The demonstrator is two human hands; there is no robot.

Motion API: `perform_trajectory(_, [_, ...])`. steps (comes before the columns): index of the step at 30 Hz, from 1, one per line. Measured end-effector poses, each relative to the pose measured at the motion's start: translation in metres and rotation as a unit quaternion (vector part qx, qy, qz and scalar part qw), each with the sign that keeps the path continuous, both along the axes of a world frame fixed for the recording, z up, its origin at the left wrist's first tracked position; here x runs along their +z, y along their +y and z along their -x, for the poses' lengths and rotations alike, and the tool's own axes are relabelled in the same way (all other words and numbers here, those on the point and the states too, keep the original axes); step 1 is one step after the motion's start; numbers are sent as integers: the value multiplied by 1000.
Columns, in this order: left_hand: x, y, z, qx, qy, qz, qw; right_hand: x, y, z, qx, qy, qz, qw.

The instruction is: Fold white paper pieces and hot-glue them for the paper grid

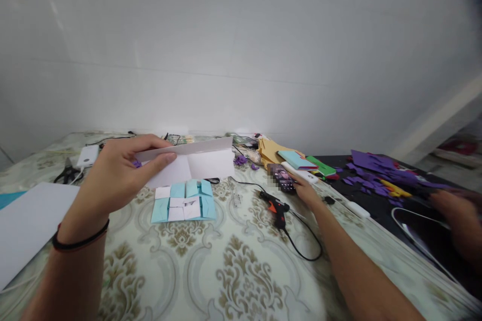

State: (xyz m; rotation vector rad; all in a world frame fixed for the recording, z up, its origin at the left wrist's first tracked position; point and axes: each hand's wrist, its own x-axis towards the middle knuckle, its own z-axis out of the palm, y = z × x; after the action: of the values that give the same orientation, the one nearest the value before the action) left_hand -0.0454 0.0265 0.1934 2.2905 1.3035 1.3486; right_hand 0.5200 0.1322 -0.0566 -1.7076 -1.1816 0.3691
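Observation:
My left hand (pixel 124 170) pinches a folded sheet of white card (pixel 211 158) between thumb and fingers, holding it above the table. Just below the card lies a flat piece of folded paper (pixel 184 203), made of light blue and white squares. On the other side, my right hand (pixel 307 190) is at the right edge of a phone (pixel 283 178) with a lit screen, fingers closed against it; some of them are hidden. A black glue gun (pixel 277 209) with an orange trigger rests in front of the phone, its cable looping to the right.
White sheets (pixel 33 225) lie at the left, near black-handled pliers (pixel 68 173) and a white power adapter (pixel 89 156). Yellow paper (pixel 276 152), a green packet (pixel 320 166) and purple paper scraps (pixel 371 173) lie at the right. Another person's hand (pixel 457 215) is blurred at far right.

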Motion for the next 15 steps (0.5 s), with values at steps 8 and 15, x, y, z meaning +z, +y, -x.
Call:
perform_trajectory(8, [0,0,0,1,3,-4,1000,3,-6,-4,-1,1,9,1000])
perform_trajectory(15, [0,1,0,3,-4,1,1000,-1,-3,-6,1,-6,6,1000])
